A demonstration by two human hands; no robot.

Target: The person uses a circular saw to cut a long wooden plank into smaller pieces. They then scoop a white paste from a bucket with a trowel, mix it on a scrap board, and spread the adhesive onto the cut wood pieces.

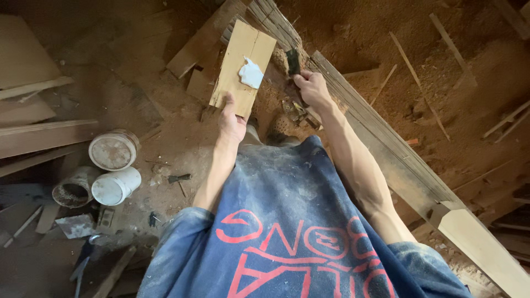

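My left hand (231, 118) grips the near edge of a pale rectangular wooden board (243, 60) and holds it up in front of me. A blob of white paste (252, 73) sits on the board's face. My right hand (312, 87) is closed on the handle of a dark brush (292, 62), whose bristle end points up just right of the board, apart from the paste. My dusty blue shirt (287, 221) fills the bottom of the view.
A long grey timber beam (386, 149) runs diagonally from top centre to bottom right. Sawdust and thin wood strips (414, 66) cover the floor at right. Three round tubs and lids (113, 165) lie at left among planks (44, 138) and scraps.
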